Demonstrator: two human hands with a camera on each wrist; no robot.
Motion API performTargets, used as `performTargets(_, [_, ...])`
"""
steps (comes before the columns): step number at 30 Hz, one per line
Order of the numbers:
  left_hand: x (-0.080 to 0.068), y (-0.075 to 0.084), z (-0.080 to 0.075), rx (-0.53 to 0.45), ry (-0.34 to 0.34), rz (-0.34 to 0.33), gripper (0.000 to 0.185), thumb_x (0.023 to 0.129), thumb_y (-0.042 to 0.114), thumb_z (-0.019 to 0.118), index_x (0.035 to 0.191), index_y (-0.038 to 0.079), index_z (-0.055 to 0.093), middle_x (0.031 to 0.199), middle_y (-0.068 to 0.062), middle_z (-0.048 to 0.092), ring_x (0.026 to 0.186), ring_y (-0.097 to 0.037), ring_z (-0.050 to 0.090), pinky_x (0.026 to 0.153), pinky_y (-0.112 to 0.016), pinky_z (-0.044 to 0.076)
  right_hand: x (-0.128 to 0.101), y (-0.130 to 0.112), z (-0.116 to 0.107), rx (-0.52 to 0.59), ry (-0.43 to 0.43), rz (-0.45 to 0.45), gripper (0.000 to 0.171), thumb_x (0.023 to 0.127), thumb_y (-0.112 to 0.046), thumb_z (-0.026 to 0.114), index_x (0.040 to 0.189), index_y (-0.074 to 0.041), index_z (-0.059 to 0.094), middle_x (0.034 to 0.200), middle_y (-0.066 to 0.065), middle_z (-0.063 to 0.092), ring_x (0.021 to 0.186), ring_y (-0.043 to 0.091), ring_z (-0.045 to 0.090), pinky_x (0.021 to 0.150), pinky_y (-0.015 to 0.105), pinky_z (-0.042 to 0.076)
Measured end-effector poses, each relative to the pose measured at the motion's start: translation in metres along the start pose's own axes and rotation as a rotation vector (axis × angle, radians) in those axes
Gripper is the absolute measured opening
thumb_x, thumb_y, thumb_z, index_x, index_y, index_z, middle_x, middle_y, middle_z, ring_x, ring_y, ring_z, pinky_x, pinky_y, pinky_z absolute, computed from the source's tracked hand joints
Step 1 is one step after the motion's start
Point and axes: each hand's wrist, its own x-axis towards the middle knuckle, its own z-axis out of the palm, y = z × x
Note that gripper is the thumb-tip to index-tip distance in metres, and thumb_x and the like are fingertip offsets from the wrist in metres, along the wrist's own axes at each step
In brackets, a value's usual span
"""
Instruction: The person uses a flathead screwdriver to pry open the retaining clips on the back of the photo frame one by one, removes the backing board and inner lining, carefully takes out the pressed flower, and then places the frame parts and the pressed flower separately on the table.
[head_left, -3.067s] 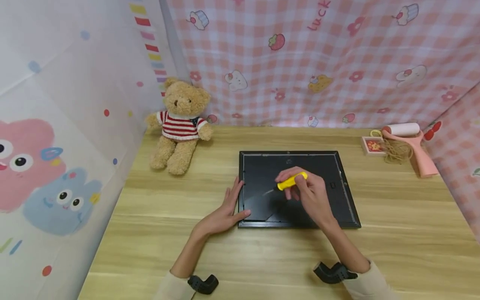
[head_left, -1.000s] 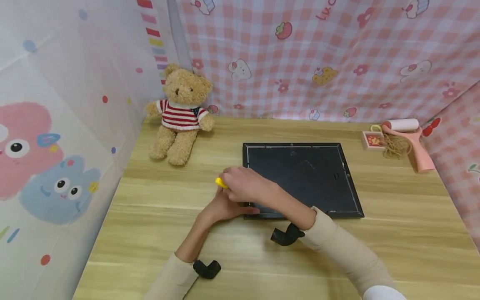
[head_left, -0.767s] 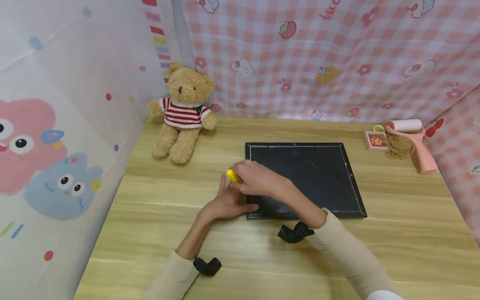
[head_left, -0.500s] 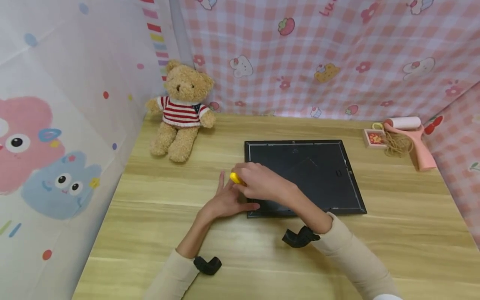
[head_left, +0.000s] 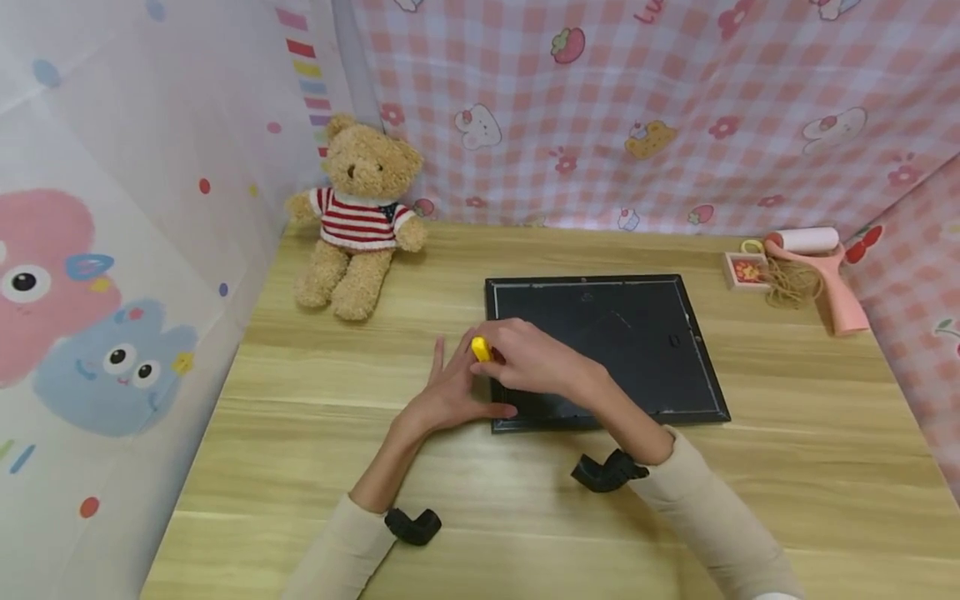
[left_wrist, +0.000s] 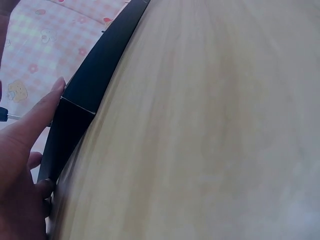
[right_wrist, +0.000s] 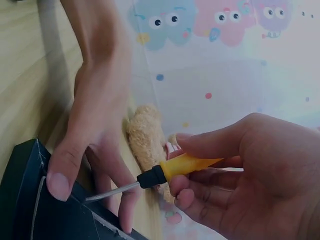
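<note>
A black picture frame lies with its backing board up on the table. My right hand grips a screwdriver by its yellow handle, thumb opposite the fingers. In the right wrist view, its thin metal shaft slants down to the frame's inner edge, close to my left thumb. My left hand rests at the frame's left side, thumb on top near the front corner, other fingers spread along the outer edge. In the left wrist view, the thumb and fingers touch the frame's border.
A teddy bear in a striped shirt sits at the back left. At the back right are a pink-handled lint roller, a bundle of twine and a small box. Printed cloth walls enclose the table.
My right hand has brought the screwdriver from over the frame's middle to its left edge, then shifted slightly right, the handle tipping more upright. My left hand stays at the frame's left side.
</note>
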Motion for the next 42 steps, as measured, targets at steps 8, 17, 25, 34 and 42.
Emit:
performTargets(8, [-0.002,0.007,-0.002,-0.004,-0.021,-0.056,0.116,0.088,0.054,0.089,0.176,0.015,0.025,0.186,-0.01,0.008,0.173,-0.027,-0.004,0.132,-0.055,-0.025,-0.025,0.018,-0.012,0.117,0.109,0.059,0.011,0.103,-0.013,0.077,0.104,-0.003,0.072,0.083,0.001,0.069,0.069,0.014,0.068,0.064,0.024,0.057])
performTargets(17, [-0.004,-0.002,-0.002,0.002,-0.019,-0.022,0.12,0.086,0.061,0.087,0.177,0.018,0.022,0.186,-0.011,0.008,0.173,-0.028,-0.004,0.133,-0.056,-0.024,-0.052,0.048,-0.008,0.441,0.193,0.145,0.013,0.107,-0.005,0.069,0.117,0.003,0.073,0.1,0.016,0.078,0.085,0.036,0.078,0.08,0.048,0.068])
performTargets(25, [-0.004,-0.006,-0.006,0.05,-0.018,-0.024,0.126,0.085,0.062,0.086,0.179,0.023,0.012,0.187,-0.01,0.005,0.173,-0.028,-0.006,0.132,-0.059,-0.024,-0.058,0.067,0.003,0.515,0.269,0.153,0.014,0.101,0.001,0.075,0.115,0.002,0.074,0.106,0.018,0.077,0.084,0.02,0.076,0.083,0.037,0.068])
performTargets(34, [-0.003,-0.003,-0.006,0.036,-0.037,-0.049,0.125,0.086,0.059,0.088,0.179,0.022,0.013,0.187,-0.006,0.003,0.173,-0.024,-0.008,0.131,-0.058,-0.027,-0.041,0.097,0.007,0.671,0.182,0.175,0.017,0.104,0.001,0.072,0.119,0.008,0.075,0.11,0.021,0.077,0.089,0.02,0.079,0.088,0.032,0.067])
performTargets(42, [-0.001,0.002,-0.007,0.03,-0.052,-0.052,0.125,0.085,0.058,0.089,0.179,0.022,0.015,0.187,-0.005,0.001,0.173,-0.022,-0.01,0.13,-0.056,-0.028,-0.028,0.118,-0.007,0.714,-0.03,0.171,0.019,0.105,-0.001,0.07,0.12,0.008,0.075,0.105,0.022,0.077,0.085,0.022,0.075,0.084,0.033,0.066])
